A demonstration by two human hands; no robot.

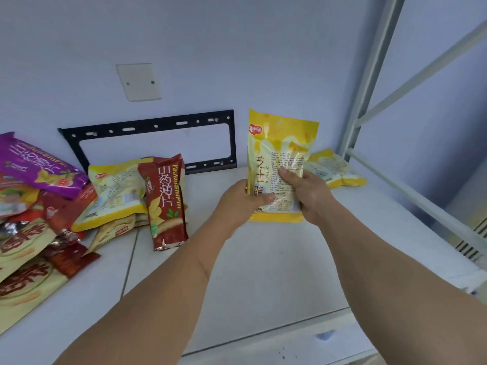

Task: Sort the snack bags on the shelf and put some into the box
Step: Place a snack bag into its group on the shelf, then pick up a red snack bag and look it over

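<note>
A yellow snack bag point(279, 143) stands upright above the white shelf point(263, 259), held by both hands. My left hand point(242, 201) grips its lower left edge and my right hand point(305, 193) clasps its lower right side. Another yellow bag point(334, 169) lies flat at the back right of the shelf. On the left is a pile of snack bags: a dark red bag point(166, 201) leaning upright, a yellow bag point(116, 193) behind it, a purple bag point(37, 164) on top, and several beige and red bags point(29, 259) at the far left.
A black metal bracket point(155, 127) and a white cover plate point(139, 81) are fixed to the wall behind the shelf. Grey shelf uprights and braces point(369, 106) close the right side. No box is in view.
</note>
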